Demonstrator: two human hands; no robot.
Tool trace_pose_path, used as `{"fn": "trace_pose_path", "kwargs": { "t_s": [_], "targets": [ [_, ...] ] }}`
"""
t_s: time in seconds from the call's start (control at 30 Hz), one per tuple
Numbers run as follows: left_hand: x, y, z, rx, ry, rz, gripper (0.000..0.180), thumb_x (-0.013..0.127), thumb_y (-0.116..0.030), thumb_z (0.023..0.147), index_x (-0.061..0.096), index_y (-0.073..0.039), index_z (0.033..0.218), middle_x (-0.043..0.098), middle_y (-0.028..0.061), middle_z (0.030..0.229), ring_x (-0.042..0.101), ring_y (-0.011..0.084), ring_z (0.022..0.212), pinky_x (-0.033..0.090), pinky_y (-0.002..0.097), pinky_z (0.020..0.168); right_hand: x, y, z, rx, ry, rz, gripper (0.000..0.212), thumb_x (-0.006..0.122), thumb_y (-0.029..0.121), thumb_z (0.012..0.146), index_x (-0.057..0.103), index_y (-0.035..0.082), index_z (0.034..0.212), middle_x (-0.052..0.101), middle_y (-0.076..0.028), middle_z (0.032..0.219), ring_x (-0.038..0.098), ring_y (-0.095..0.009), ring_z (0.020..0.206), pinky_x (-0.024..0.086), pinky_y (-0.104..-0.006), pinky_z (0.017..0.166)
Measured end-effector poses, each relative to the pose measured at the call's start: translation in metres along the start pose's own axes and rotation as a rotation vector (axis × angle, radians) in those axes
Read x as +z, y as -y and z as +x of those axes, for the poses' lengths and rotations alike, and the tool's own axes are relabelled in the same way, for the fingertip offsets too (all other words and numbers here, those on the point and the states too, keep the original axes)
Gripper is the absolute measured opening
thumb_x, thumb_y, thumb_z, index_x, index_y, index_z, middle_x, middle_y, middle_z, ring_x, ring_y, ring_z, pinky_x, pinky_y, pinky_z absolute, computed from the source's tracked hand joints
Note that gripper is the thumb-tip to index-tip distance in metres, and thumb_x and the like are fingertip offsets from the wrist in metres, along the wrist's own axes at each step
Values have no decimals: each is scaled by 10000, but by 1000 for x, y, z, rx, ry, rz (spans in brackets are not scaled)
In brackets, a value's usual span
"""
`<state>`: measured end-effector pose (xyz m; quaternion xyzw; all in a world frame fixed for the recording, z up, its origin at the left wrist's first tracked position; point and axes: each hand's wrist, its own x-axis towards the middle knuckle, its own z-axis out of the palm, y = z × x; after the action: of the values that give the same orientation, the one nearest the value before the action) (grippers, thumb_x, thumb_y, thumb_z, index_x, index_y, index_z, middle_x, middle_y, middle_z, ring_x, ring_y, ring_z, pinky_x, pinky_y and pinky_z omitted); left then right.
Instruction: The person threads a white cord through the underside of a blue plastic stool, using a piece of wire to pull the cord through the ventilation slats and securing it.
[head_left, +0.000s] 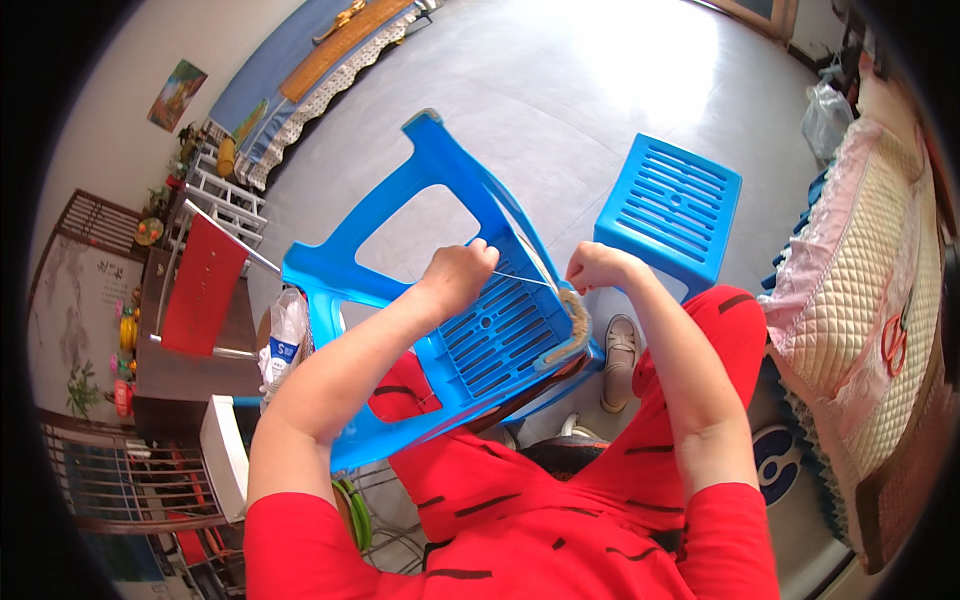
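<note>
A blue plastic stool (385, 275) lies tipped over across my lap, its slatted seat down inside and its legs pointing up and outward. Brown fuzzy padding (575, 325) covers the foot of the leg nearest my right hand. My left hand (462, 275) is closed in a pinch above the seat, drawing a thin white string (522, 278) taut toward that padded leg. On the leg's other side, my right hand (597, 268) is closed with fingertips together, close to the padding. What sits between its fingers is too small to make out.
A second blue stool (680, 195) stands upright on the grey floor at right. Red-handled scissors (893, 345) rest on a quilted cover (840, 265). At left are a red folding chair (203, 290), a plastic bag (288, 335) and a white box (223, 450).
</note>
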<state>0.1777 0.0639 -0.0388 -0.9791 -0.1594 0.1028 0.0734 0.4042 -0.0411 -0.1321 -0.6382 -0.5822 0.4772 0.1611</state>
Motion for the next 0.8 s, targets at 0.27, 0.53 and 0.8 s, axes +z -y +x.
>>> {"fn": "trace_pose_path", "kwargs": {
  "t_s": [0.27, 0.53, 0.8],
  "targets": [
    [7, 30, -17, -150, -149, -418, 60, 542, -17, 817, 569, -19, 871, 633, 188, 927, 674, 313, 779, 549, 408, 615, -33, 15, -9, 156, -165, -397, 174, 720, 170, 699, 728, 74, 844, 716, -105, 784, 701, -234, 740, 556, -343, 683],
    [9, 10, -9, -356, -280, -1700, 78, 551, -123, 906, 553, -75, 845, 630, 182, 1156, 659, 240, 999, 574, 341, 742, 6, 41, -6, -136, -655, 115, 110, 735, 100, 660, 710, 4, 708, 680, -150, 665, 685, -222, 623, 537, -302, 604],
    [8, -2, -6, -450, -137, -2026, 70, 567, -142, 934, 564, -75, 953, 659, 106, 927, 666, 231, 958, 541, 330, 808, 25, 54, -12, -252, -451, 708, 181, 747, 45, 778, 668, -37, 918, 682, -84, 745, 627, -112, 622, 520, -242, 565]
  ]
}}
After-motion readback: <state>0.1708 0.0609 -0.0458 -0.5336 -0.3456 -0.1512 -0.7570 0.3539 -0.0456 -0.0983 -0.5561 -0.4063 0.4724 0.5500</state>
